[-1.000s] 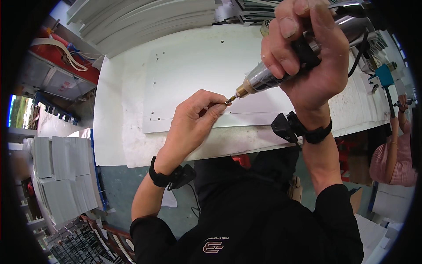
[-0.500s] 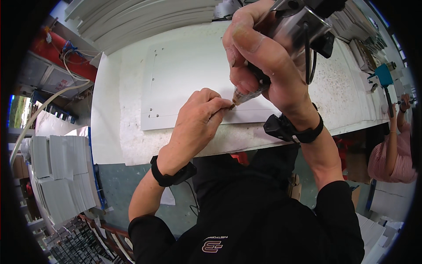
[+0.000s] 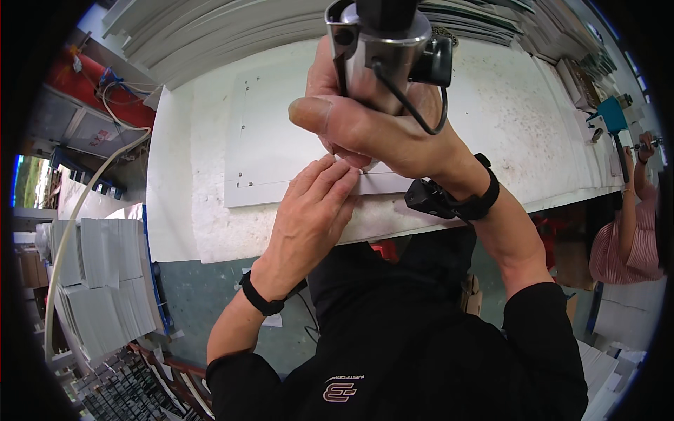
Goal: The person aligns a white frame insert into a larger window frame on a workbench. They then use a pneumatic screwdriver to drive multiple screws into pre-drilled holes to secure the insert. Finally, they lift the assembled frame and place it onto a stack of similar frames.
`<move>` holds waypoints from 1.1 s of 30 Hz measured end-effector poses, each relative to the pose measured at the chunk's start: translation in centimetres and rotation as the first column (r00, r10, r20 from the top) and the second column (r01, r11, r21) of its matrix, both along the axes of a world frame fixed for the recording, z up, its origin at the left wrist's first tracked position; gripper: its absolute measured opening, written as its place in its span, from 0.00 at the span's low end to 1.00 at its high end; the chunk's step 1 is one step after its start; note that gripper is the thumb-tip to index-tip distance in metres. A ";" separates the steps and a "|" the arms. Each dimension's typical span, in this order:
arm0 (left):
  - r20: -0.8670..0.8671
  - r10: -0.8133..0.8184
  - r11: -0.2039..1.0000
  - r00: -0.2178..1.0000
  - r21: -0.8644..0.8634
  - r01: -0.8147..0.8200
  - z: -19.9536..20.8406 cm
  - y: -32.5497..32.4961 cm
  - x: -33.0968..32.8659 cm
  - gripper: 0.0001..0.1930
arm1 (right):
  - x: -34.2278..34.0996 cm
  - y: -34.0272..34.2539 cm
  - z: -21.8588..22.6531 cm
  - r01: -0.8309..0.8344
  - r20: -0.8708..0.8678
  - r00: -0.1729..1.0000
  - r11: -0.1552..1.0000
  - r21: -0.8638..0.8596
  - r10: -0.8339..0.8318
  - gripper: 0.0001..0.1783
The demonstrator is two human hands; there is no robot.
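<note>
A white rectangular panel (image 3: 277,130) lies on the worktable, with several small dark screw-like fittings (image 3: 241,175) along its left part. My right hand (image 3: 379,133) is wrapped round an upright power screwdriver (image 3: 386,52) with a metal body, black top and thin cable. Its lower end and tip are hidden behind my fingers, above the panel's near edge. My left hand (image 3: 309,203) rests on that edge, fingers stretched out side by side. Their tips lie close to my right fingers; whatever is under them cannot be seen.
Stacks of white panels (image 3: 210,31) stand along the table's far side. More stacked panels (image 3: 112,281) are at the lower left. A pale hose (image 3: 67,217) hangs at the left, near a red tank (image 3: 126,102). A co-worker in a striped top (image 3: 625,245) is at the right.
My right hand and the screwdriver have moved left and swung more upright. My left fingers have gone from a pinch at the tool's tip to lying straighter on the panel.
</note>
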State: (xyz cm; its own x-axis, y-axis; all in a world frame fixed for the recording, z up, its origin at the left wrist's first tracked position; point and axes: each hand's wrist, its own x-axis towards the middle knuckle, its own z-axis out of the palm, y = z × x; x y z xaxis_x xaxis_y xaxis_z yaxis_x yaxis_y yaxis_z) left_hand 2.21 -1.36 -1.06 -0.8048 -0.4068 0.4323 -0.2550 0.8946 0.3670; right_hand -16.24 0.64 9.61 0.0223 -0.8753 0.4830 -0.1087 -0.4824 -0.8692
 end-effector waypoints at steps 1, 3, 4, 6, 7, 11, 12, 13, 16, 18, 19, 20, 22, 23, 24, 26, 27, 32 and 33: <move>0.019 -0.003 1.000 1.000 0.007 0.003 0.2 0.0 0.0 0.22 | -0.3 -0.1 -0.2 0.012 -0.106 0.994 0.998 -0.068 -0.019 0.12; 0.043 0.001 1.000 0.999 -0.006 -0.001 0.3 0.2 0.1 0.22 | -0.1 0.0 -0.1 0.007 -0.075 0.997 0.998 -0.054 -0.012 0.13; 0.044 0.007 0.999 0.999 -0.032 -0.005 0.4 0.1 -0.1 0.21 | -0.1 0.0 0.1 0.008 -0.062 0.998 0.999 -0.053 -0.011 0.14; 0.055 0.013 0.999 0.998 -0.047 -0.011 0.8 0.0 -0.2 0.20 | -0.4 0.9 1.0 -0.036 0.121 0.992 0.999 0.022 0.034 0.15; 0.061 0.009 0.999 0.998 -0.034 -0.007 1.1 0.2 -0.2 0.19 | -1.2 1.2 1.4 0.004 0.126 0.992 1.000 -0.001 -0.004 0.14; 0.216 -0.007 0.996 0.976 0.091 -0.013 4.2 -1.4 -1.5 0.14 | -5.6 3.0 4.8 0.252 0.222 0.949 0.962 -0.101 -0.225 0.14; 0.280 -0.013 0.989 0.960 0.142 -0.028 5.1 -1.9 -2.4 0.13 | -6.9 3.1 4.6 0.297 0.231 0.938 0.944 -0.141 -0.260 0.15; 0.233 0.001 0.988 0.973 0.147 -0.036 5.8 -2.2 -3.7 0.11 | -8.1 3.3 4.6 0.341 0.243 0.924 0.923 -0.181 -0.294 0.16; 0.092 -0.073 0.993 0.993 0.103 0.063 4.9 -4.6 -8.2 0.11 | -11.3 3.0 2.8 0.392 0.276 0.908 0.872 -0.294 -0.316 0.16; 0.094 -0.074 0.995 0.993 0.078 0.067 4.3 -6.1 -11.1 0.10 | -12.1 3.3 2.2 0.414 0.339 0.884 0.875 -0.250 -0.321 0.16; 0.100 -0.068 0.996 0.993 0.064 0.062 4.1 -6.7 -12.2 0.10 | -12.7 3.3 1.7 0.407 0.353 0.880 0.887 -0.217 -0.317 0.16; 0.092 -0.079 0.997 0.993 0.032 0.076 3.5 -7.3 -13.2 0.09 | -13.0 3.3 1.3 0.411 0.363 0.876 0.886 -0.214 -0.319 0.16; 0.079 -0.098 0.995 0.992 -0.030 0.100 2.8 -8.1 -14.7 0.08 | -13.4 3.6 0.8 0.415 0.386 0.867 0.886 -0.205 -0.317 0.16; 0.088 -0.100 0.994 0.991 -0.045 0.104 2.7 -8.3 -15.0 0.08 | -13.2 3.7 0.9 0.487 0.386 0.834 0.855 -0.177 -0.395 0.15; 0.097 -0.101 0.992 0.990 -0.060 0.107 2.6 -8.4 -15.2 0.07 | -13.2 3.8 0.8 0.499 0.388 0.827 0.849 -0.175 -0.406 0.15; 0.145 -0.096 0.989 0.985 -0.101 0.111 2.6 -8.4 -15.7 0.06 | -13.3 4.0 0.5 0.526 0.384 0.814 0.834 -0.169 -0.436 0.15; 0.185 -0.085 0.986 0.979 -0.129 0.110 2.6 -8.3 -16.0 0.06 | -13.3 3.9 0.3 0.494 0.424 0.817 0.853 -0.167 -0.391 0.14; 0.334 -0.036 0.958 0.942 -0.256 0.128 2.9 -7.9 -16.3 0.05 | -13.5 4.1 -0.5 0.441 0.450 0.828 0.884 -0.156 -0.335 0.14; 0.380 -0.018 0.946 0.925 -0.292 0.139 2.9 -7.6 -16.4 0.05 | -13.6 4.2 -0.7 0.424 0.455 0.832 0.893 -0.151 -0.319 0.13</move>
State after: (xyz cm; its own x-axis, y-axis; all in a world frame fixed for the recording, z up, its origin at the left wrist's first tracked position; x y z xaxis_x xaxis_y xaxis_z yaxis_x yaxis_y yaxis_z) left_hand -14.16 -8.99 1.83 -0.9539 -0.2304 0.1921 -0.2415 0.9697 -0.0362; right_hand -29.84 4.85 8.88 -0.5261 -0.6349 0.5658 0.0163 -0.6727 -0.7397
